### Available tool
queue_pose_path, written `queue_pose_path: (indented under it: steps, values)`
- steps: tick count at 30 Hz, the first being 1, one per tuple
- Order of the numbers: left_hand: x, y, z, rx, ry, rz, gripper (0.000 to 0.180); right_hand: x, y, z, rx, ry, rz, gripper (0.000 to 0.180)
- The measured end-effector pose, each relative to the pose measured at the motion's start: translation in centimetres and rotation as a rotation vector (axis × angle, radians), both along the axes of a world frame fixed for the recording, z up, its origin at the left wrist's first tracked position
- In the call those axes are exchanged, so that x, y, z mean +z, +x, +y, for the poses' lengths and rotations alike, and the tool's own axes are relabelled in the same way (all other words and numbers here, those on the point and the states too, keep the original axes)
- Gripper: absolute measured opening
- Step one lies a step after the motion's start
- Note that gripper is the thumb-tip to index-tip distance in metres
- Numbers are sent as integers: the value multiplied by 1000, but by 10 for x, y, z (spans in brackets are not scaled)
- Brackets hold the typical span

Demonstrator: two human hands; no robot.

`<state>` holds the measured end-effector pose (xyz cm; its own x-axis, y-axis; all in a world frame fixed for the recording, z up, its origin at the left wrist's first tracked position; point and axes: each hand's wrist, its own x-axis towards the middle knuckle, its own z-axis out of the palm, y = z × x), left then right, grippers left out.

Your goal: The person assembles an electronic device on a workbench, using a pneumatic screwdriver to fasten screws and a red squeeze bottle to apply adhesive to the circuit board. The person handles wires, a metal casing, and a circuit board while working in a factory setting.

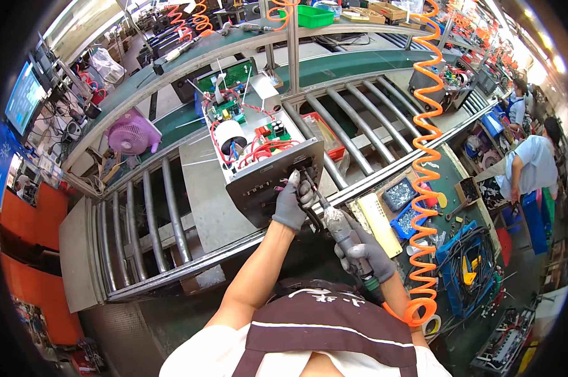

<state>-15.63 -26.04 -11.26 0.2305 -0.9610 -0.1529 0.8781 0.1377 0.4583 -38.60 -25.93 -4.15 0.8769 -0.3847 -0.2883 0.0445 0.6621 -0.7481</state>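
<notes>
Electronics unit (253, 188): boxy metal chassis, top open, on the roller conveyor; flat, matte dark panel faces the person. Inside it: smooth white cylinder (230, 133), looping red wires (264, 152), green circuit board (233, 112). Left of the unit, flat grey plate (205, 210), then round steel rollers (147, 217); more rollers run right of it, red bin (338, 154) showing below them.

Edges: the panel's lower corner comes close to the straight metal front rail (189, 276). Room to move along the rollers at both sides of the unit; at its right front the hands and tool crowd the panel. Springy orange hose (427, 160) hangs farther right of the unit.

Left hand (291, 204), grey glove: fingers curled in close together at the panel, beside the tool's bit; can't tell if they pinch it. Right hand (373, 252), also gloved, clamped around the long power driver (343, 235), which slants up toward the panel.
</notes>
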Motion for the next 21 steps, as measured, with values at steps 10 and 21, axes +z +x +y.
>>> queue_pose_path:
  steps: [10, 21]
  values:
    - [-11, -2, 4, 119, 51, -103, 28, 18, -17, 8, 48, -120, 93, 100]
    - [-2, 0, 12, 70, 63, -185, 24, 3, 12, 3, 27, -188, 96, 101]
